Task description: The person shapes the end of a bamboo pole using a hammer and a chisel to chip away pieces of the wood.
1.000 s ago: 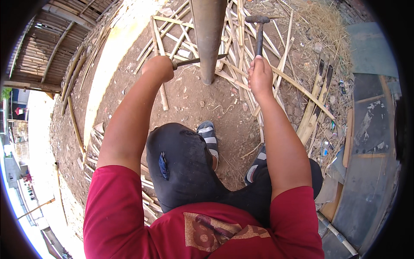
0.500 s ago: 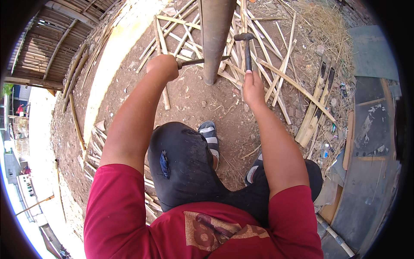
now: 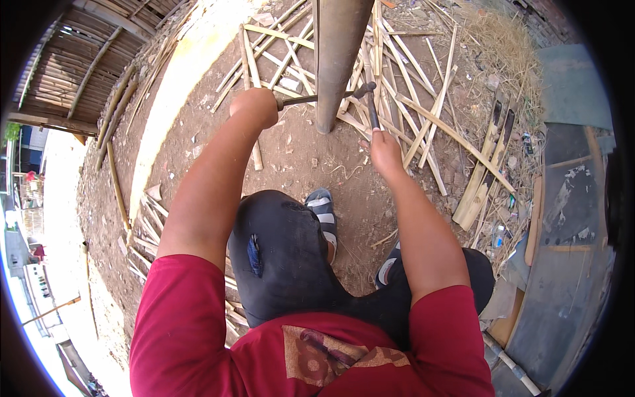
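My left hand (image 3: pixel 254 108) is closed round the handle of a long dark-bladed knife (image 3: pixel 299 100). The blade lies across a thick brownish bamboo pole (image 3: pixel 334 63) low down near its bottom end; how deep it sits in the pole I cannot tell. In my right hand (image 3: pixel 385 151) is the dark handle of a hammer (image 3: pixel 372 106). Its head is at the tip end of the blade, just right of the pole, and appears to touch it. The pole rises out of view at the top, its lower end near the dirt.
Split bamboo strips (image 3: pixel 430 122) lie criss-cross behind and right of the pole. Dry straw (image 3: pixel 499 40) and dark sheet panels (image 3: pixel 569 192) line the right side. A slatted bamboo wall (image 3: pixel 73 59) stands at far left. My sandalled foot (image 3: pixel 322 212) is on bare dirt.
The hammer head has come down and left, from above the blade to its tip end. My right hand has lowered slightly, and the left hand has shifted a little right with the knife.
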`<action>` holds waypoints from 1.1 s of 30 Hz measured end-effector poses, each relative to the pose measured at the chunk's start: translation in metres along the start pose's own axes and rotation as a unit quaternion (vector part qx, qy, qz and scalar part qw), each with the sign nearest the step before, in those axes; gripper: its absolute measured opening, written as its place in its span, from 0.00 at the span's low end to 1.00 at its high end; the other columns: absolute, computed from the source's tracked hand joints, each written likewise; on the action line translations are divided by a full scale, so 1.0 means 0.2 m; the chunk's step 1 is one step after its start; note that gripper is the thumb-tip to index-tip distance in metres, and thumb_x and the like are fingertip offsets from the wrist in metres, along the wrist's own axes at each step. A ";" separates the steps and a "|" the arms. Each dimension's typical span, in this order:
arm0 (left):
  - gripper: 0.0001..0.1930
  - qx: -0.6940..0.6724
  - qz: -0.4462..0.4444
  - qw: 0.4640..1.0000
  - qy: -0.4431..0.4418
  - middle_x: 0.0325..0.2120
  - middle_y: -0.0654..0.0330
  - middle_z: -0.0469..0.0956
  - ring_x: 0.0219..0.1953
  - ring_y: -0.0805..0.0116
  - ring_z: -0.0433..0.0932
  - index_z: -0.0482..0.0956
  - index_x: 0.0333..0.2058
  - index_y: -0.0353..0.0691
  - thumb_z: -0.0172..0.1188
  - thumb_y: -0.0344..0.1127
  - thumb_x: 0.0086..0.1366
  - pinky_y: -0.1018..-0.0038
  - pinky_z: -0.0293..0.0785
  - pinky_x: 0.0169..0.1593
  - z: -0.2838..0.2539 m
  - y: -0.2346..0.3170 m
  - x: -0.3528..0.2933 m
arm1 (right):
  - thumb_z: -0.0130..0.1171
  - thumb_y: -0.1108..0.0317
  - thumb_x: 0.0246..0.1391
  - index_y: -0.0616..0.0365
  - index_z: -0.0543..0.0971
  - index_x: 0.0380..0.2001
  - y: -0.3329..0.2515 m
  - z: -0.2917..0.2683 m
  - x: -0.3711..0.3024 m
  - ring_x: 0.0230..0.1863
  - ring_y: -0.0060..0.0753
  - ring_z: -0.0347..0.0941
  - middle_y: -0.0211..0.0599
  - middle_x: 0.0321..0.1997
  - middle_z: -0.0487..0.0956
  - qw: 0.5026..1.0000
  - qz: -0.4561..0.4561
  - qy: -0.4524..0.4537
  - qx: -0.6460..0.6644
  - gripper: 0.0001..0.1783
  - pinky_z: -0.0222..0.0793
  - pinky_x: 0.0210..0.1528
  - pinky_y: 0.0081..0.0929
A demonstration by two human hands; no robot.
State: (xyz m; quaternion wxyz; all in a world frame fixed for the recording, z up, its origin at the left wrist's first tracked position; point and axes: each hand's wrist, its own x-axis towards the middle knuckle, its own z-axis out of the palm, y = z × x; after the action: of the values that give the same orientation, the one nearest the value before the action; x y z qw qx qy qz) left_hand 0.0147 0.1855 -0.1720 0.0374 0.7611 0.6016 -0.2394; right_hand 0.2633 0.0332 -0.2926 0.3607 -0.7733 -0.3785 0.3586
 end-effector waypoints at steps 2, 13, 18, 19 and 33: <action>0.14 -0.028 -0.021 0.999 -0.005 0.49 0.52 0.85 0.51 0.52 0.85 0.87 0.48 0.43 0.60 0.34 0.65 0.61 0.82 0.53 0.08 0.03 -0.01 | 0.42 0.51 0.73 0.69 0.79 0.44 -0.08 -0.05 -0.04 0.41 0.43 0.84 0.49 0.32 0.81 0.993 0.066 -0.003 0.097 0.28 0.77 0.37 0.36; 0.16 -0.050 0.028 0.998 0.002 0.48 0.54 0.85 0.50 0.51 0.85 0.87 0.49 0.52 0.58 0.33 0.65 0.59 0.82 0.53 0.08 0.17 0.05 | 0.43 0.52 0.73 0.64 0.76 0.30 0.18 -0.05 0.09 0.26 0.34 0.73 0.37 0.22 0.74 0.995 0.013 0.040 0.092 0.26 0.67 0.32 0.37; 0.15 -0.062 0.008 0.998 0.001 0.47 0.49 0.85 0.50 0.49 0.84 0.86 0.48 0.42 0.57 0.33 0.65 0.58 0.82 0.53 0.15 0.11 0.06 | 0.42 0.52 0.73 0.62 0.76 0.30 0.01 -0.14 0.10 0.24 0.34 0.72 0.37 0.22 0.74 0.982 -0.010 0.061 0.176 0.26 0.67 0.33 0.37; 0.15 -0.061 0.006 0.998 0.000 0.47 0.48 0.85 0.51 0.48 0.84 0.86 0.47 0.40 0.57 0.34 0.64 0.58 0.82 0.54 0.15 0.11 0.05 | 0.42 0.52 0.73 0.63 0.76 0.31 -0.01 -0.14 0.10 0.24 0.35 0.72 0.37 0.23 0.75 0.982 -0.033 0.064 0.177 0.26 0.67 0.34 0.37; 0.15 -0.074 -0.007 0.997 -0.010 0.48 0.48 0.85 0.51 0.49 0.84 0.86 0.47 0.40 0.59 0.33 0.64 0.58 0.81 0.54 0.11 0.09 0.00 | 0.40 0.50 0.73 0.64 0.76 0.34 0.04 -0.04 0.09 0.33 0.47 0.78 0.43 0.27 0.80 0.998 -0.032 0.044 0.013 0.28 0.69 0.41 0.45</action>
State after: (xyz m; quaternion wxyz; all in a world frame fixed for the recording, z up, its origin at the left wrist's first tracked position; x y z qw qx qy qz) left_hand 0.0250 0.1730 -0.1963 0.0973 0.7498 0.6225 -0.2021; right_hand 0.2809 0.0434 -0.2998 0.3984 -0.7710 -0.3818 0.3179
